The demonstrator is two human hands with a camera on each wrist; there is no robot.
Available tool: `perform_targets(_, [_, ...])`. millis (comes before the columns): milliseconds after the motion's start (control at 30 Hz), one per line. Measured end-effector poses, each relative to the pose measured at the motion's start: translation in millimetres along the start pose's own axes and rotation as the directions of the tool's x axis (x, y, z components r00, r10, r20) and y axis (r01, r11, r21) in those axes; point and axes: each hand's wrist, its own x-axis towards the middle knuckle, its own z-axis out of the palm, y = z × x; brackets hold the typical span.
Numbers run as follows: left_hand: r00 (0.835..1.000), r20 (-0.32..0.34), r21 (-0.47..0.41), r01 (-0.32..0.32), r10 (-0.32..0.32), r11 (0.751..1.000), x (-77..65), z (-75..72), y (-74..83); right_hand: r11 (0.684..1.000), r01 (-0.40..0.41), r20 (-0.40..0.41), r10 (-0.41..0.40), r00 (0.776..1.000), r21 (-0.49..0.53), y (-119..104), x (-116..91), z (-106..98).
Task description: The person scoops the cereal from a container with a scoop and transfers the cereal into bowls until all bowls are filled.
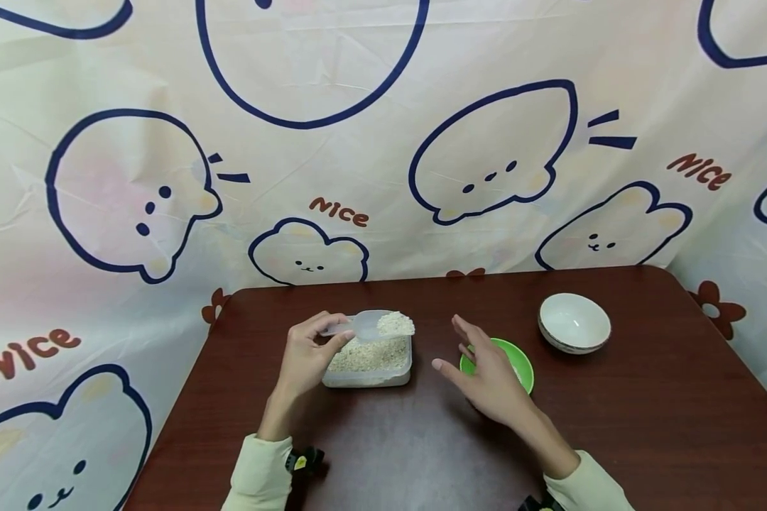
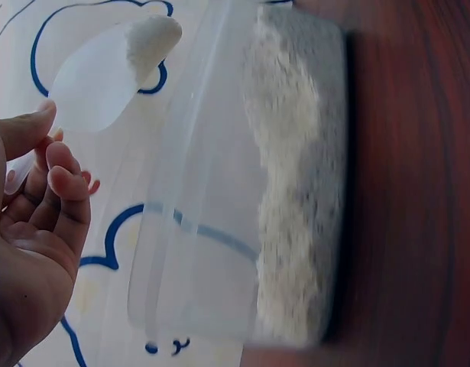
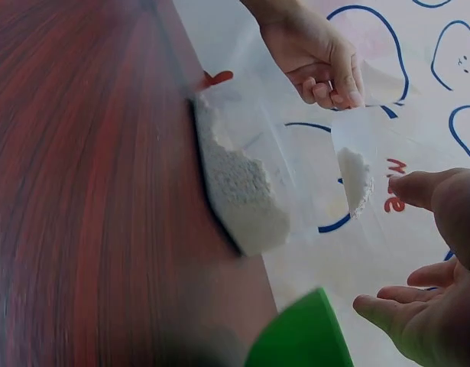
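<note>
My left hand pinches the handle of a clear plastic scoop, with white rice-like grains heaped at its far end. The scoop is held over a clear rectangular container partly filled with pale grains. In the left wrist view the scoop is raised above the container's rim. My right hand is spread beside a green bowl, hiding part of it, its fingers apart and holding nothing. The green bowl shows just below that hand in the right wrist view.
A white bowl stands on the brown table to the right of the green one. Behind the table hangs a pale curtain with cartoon drawings. A dark strapped device is at the left wrist.
</note>
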Motion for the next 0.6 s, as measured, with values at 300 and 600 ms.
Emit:
perform_targets(300, [0.996, 0.058, -0.064, -0.059, 0.063, 0.996, 10.3, 34.8, 9.0, 0.998, -0.008, -0.064, 0.005, 0.998, -0.056, 9.3, -12.2, -29.3])
perform_targets(600, [0.986, 0.134, -0.1, -0.084, 0.097, 0.991, 15.7, 66.7, 16.8, 0.989, -0.016, -0.112, -0.001, 0.994, -0.144, 23.2, -25.4, -50.7])
